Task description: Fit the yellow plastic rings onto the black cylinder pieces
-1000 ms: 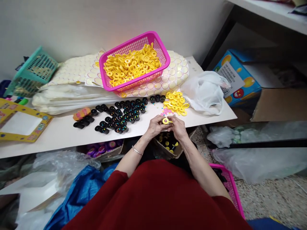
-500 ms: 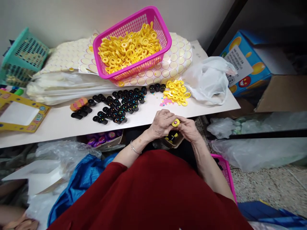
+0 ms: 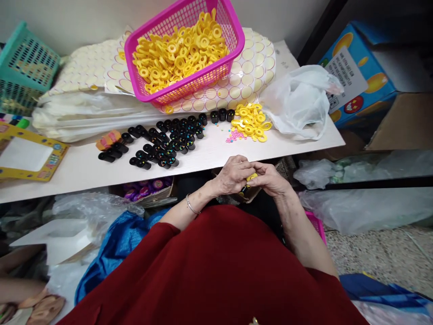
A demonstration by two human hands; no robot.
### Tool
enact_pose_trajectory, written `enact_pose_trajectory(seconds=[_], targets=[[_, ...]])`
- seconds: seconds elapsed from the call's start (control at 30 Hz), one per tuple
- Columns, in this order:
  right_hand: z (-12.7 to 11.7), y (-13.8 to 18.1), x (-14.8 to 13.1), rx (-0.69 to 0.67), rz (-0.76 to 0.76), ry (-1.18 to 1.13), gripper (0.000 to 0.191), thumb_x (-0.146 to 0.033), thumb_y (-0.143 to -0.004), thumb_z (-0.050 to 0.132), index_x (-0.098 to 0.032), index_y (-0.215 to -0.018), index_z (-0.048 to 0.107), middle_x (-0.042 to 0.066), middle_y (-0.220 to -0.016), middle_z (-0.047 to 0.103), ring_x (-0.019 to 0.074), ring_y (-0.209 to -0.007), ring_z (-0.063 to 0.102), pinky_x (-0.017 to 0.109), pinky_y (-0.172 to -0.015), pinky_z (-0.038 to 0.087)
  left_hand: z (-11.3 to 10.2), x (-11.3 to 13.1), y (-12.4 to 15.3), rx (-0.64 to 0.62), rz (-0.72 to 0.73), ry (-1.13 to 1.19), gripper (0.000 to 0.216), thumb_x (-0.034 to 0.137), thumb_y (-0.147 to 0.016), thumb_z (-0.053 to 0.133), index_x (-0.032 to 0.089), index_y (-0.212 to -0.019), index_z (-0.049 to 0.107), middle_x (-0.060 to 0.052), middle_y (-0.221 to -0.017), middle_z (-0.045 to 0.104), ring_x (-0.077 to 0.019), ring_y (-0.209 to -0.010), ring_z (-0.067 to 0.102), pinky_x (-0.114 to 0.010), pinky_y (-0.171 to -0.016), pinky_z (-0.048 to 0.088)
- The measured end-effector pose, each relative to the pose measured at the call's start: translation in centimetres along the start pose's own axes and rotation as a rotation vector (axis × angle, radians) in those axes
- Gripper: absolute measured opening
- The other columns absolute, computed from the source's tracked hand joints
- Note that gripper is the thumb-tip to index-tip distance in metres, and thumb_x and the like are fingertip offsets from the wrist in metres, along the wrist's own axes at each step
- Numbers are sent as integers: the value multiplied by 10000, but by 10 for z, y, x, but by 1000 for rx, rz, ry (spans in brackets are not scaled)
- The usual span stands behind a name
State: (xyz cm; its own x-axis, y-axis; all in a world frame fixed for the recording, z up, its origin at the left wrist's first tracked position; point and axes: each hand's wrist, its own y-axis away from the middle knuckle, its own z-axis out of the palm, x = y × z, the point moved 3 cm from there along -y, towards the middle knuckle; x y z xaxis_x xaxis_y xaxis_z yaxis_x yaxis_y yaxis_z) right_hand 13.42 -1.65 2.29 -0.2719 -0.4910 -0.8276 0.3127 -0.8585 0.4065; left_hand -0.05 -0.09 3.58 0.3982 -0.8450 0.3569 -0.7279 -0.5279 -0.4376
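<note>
My left hand [image 3: 232, 175] and my right hand [image 3: 271, 181] meet at the front edge of the table, fingers closed around a small yellow plastic cap [image 3: 252, 177]. The fingers cover most of the cap, and something black shows just below it. Beneath my hands is an open cardboard box [image 3: 253, 195], mostly hidden. On the table beyond lies a pile of yellow ring-shaped pieces [image 3: 253, 119], beside small pink beads [image 3: 236, 136]. To the left stand many small black cups [image 3: 172, 135], some with coloured bits in them.
A pink basket [image 3: 184, 92] full of yellow pieces rests on packaged sheets [image 3: 81, 76]. A white plastic bag [image 3: 294, 106] and a blue carton [image 3: 358, 76] are at right. At left are a teal basket [image 3: 30, 54] and a yellow frame-like box [image 3: 56, 158].
The yellow cap, which showed its pink centre before, is now largely covered by my fingers. My right hand has closed further over it. The whole view has shifted slightly.
</note>
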Motion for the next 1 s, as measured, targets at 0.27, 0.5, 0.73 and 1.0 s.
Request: enact_pose_trajectory(seconds=[0.27,0.5,0.73,1.0], targets=[[4,-5,21,168,6,-73,433,-141,-365,823,-154,-785,719,-6,-722,690,132,-632,613,258,-598,499,13,-7,10,-97,-76,79,196,265,-877,439,184,-791,595,-54,-848,638,-179,-903,521,-341,-837,400],[2,-8,35,39,46,69,443,-220,-439,848,-154,-848,692,7,-751,689,147,-655,628,286,-635,511,19,-5,19,-133,-62,103,108,187,-817,476,176,-795,582,-54,-808,633,-171,-863,538,-334,-827,421],[-15,-28,56,218,36,784,488,-326,-613,745,-120,-1047,659,103,-906,712,273,-877,660,364,-745,512,-19,-40,26,-97,-145,85,294,147,-684,536,186,-966,609,-87,-1013,648,-221,-962,536,-398,-881,428],[4,-85,74,-12,392,1651,341,-98,-737,623,-88,-1075,674,227,-1106,667,289,-1058,644,327,-804,510,-78,-115,21,190,-965,-533,201,289,-763,589,133,-888,602,-197,-1156,550,-390,-1194,382,-515,-907,346]])
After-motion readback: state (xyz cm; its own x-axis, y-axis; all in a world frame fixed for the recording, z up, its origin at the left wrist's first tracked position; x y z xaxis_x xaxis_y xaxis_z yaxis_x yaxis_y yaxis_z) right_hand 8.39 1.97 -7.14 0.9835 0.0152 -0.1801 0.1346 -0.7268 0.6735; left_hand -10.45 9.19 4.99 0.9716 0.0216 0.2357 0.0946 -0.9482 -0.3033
